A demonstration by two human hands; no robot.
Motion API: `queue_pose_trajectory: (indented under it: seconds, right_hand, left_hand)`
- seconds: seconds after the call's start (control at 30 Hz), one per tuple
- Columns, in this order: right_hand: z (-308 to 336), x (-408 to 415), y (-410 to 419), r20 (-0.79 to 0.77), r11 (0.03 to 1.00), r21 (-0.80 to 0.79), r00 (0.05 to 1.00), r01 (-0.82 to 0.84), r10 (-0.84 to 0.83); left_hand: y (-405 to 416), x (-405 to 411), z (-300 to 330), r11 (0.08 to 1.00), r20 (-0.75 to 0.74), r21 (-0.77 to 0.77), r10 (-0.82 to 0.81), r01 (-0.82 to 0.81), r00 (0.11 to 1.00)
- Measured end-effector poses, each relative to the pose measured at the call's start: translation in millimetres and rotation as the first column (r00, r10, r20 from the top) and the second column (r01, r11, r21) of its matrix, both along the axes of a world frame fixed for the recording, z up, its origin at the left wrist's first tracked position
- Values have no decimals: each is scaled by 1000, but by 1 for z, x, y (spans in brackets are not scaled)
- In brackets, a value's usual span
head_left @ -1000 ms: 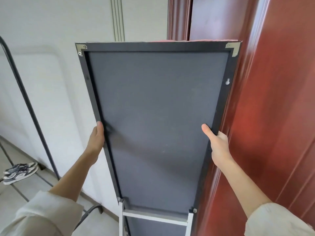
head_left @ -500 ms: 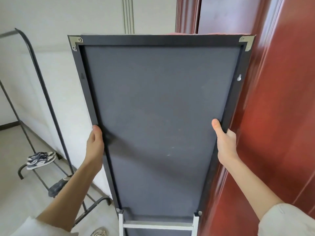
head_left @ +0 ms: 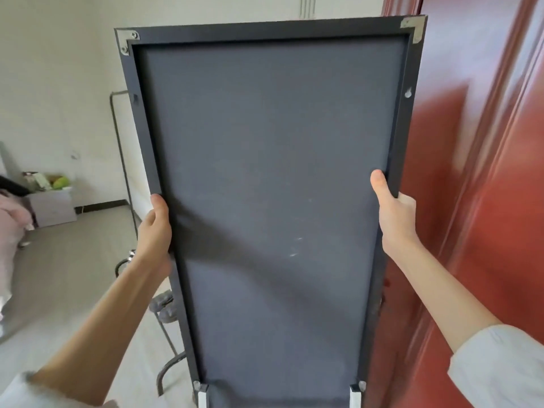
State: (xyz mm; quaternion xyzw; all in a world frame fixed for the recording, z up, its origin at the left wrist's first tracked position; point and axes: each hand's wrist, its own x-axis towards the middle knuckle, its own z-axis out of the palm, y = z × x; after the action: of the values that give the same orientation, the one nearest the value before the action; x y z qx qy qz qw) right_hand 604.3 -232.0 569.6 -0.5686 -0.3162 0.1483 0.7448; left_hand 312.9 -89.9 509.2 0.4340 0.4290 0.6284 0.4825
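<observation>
Both hands clamp the dark framed panel: the left hand curls round its left edge, the right hand round its right. A white box on the floor holds something green, perhaps fruit.

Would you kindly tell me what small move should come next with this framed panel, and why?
Probably ease the framed panel a little to the left: the left hand and right hand grip its side edges at mid-height, and its right edge sits very close to the red door.
</observation>
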Motion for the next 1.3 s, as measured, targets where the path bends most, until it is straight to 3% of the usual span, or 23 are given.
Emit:
queue_pose_trajectory:
  seconds: [0.33, 0.57, 0.8, 1.0, 1.3]
  right_hand:
    - [21, -146, -28, 113, 993, -2, 987, -118, 117]
    - [18, -246, -29, 99, 959, -38, 954, -282, 284]
    - [11, -356, -7, 44, 823, -33, 821, -568, 569]
    - [1, -459, 2, 15, 702, -42, 702, -711, 712]
    - [-9, -601, 8, -24, 558, -85, 561, -826, 827]
  left_hand:
    - [-88, -173, 19, 950, -120, 102, 306, -295, 945]
    - [-145, -282, 31, 893, -139, 66, 451, -446, 882]
    - [-213, -391, 36, 728, -121, 71, 685, -682, 718]
    - [-271, -479, 37, 573, -142, 54, 815, -818, 562]
    - [-317, -593, 40, 434, -114, 65, 898, -899, 425]
